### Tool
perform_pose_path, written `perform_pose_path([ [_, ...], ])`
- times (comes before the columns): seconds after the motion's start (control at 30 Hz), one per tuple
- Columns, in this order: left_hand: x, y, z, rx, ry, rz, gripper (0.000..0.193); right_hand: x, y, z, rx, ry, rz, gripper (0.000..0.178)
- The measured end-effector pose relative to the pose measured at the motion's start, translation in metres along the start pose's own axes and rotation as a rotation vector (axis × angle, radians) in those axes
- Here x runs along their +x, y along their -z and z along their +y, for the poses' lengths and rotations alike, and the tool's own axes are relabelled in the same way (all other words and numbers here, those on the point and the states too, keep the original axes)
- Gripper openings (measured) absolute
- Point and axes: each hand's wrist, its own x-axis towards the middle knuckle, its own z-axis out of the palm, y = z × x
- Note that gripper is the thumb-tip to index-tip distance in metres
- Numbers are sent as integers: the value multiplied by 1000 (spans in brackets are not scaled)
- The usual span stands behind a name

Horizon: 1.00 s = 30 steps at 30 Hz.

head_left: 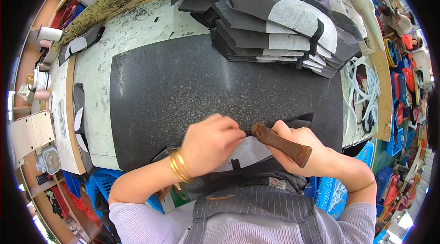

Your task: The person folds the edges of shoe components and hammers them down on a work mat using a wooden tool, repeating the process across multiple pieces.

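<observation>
My right hand is closed round a hammer with a rusty brown head; its handle is mostly hidden by the hand. The fingers of my left hand are pinched together, slightly blurred, just left of the hammer head. What they hold is too small and covered to tell. Beneath both hands, at the near edge of a black rubber mat, lies a black cut piece with a white curved patch and a short black tab. Its left and right parts are partly hidden by my hands.
At the far right of the mat rises a pile of similar black-and-white pieces. Several more lie along the table's left side. Pale strips hang at the right. Blue baskets stand below the near edge; thread spools sit at the left.
</observation>
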Motion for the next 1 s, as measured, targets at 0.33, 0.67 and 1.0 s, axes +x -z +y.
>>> perform_pose_path([
  [0.33, -16, -6, 4, 104, -114, 60, 28, -3, -4, -8, 11, 101, -3, 32],
  [0.67, 26, -38, 12, 141, -97, 104, 26, -24, 9, 16, -38, 159, 350, 26],
  [1.0, 22, -16, 8, -50, 88, -66, 19, -18, 39, 17, 161, 123, 481, 17],
])
